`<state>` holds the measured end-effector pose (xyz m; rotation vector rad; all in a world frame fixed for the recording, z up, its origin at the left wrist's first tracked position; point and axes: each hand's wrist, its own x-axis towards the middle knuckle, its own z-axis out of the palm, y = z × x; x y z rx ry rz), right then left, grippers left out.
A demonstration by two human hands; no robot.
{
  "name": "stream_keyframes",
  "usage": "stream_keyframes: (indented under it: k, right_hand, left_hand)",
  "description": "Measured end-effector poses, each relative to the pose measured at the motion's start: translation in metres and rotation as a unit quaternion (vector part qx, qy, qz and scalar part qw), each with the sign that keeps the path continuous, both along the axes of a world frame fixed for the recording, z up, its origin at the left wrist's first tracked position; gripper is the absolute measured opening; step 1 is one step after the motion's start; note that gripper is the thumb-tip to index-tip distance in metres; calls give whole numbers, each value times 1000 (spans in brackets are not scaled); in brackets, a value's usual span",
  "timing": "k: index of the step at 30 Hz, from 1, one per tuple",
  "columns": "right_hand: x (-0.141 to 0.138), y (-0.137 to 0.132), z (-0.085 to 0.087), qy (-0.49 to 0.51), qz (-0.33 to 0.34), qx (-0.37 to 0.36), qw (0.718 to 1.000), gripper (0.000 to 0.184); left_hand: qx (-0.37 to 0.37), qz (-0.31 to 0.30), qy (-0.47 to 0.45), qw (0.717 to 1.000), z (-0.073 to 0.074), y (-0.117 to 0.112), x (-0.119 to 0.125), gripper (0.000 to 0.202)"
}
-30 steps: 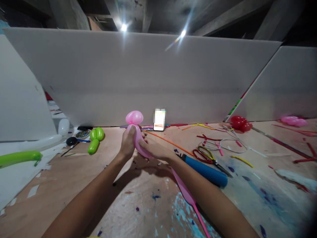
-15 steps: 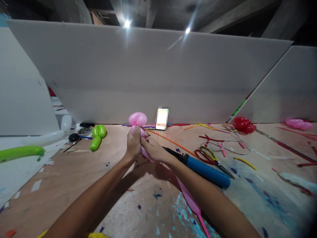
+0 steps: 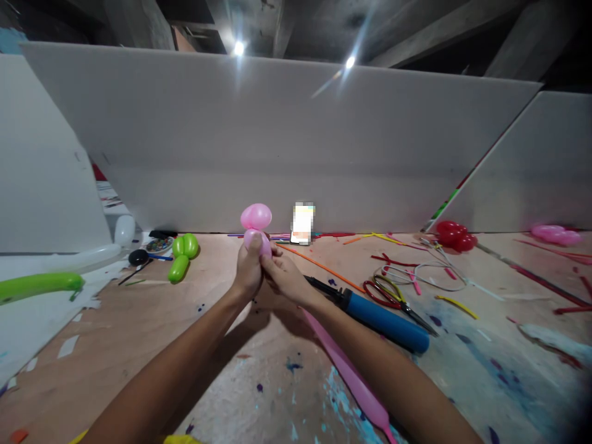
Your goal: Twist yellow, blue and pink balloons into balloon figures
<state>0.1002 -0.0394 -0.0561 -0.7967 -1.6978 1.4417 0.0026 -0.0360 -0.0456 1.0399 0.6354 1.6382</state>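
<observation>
Both my hands are closed on a long pink balloon (image 3: 349, 370). My left hand (image 3: 248, 268) wraps round a rounded segment, its thumb on top, with more pink bubbles standing just above it. Against it, my right hand (image 3: 283, 271) grips the balloon lower down, and the fingers of the two hands touch. From under my right wrist the long inflated part runs toward the lower right and ends in a thin uninflated tail. Where the balloon passes between the palms is hidden.
A blue hand pump (image 3: 386, 319) lies by my right forearm, with scissors (image 3: 398, 296) beyond it. A phone (image 3: 303, 223) leans on the white panel (image 3: 296, 135). Green balloon (image 3: 181, 258) pieces sit left; red balloons (image 3: 456, 236) sit right.
The balloon's long part has shifted at my right forearm, with more of its inflated length showing. The bubbles at the top have turned slightly; both hands stay closed in nearly the same place.
</observation>
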Motion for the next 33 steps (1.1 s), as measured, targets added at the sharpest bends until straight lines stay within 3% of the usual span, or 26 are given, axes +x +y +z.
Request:
stream_keyframes:
  k: [3, 7, 14, 19, 25, 31, 33]
  right_hand:
    - [5, -2, 8, -8, 19, -39, 999, 51]
    - [16, -4, 19, 33, 78, -103, 991, 44]
    - [35, 4, 16, 139, 179, -251, 941, 42]
    - [40, 5, 17, 136, 219, -294, 920, 37]
    - [32, 3, 25, 115, 142, -204, 962, 25]
    - [29, -3, 30, 39, 20, -13, 999, 26]
    - [29, -5, 32, 49, 3, -12, 999, 27]
  left_hand:
    - [-12, -34, -50, 998, 7, 2, -8, 42]
    - [-31, -64, -55, 996, 16, -1, -16, 40]
    - [-3, -208, 67, 976, 28, -7, -36, 49]
    - [52, -214, 157, 963, 28, -4, -44, 43]
    - [49, -129, 227, 964, 29, -2, -41, 34]
    - [55, 13, 206, 977, 30, -1, -36, 27]
    - [64, 17, 186, 980, 30, -1, -35, 27]
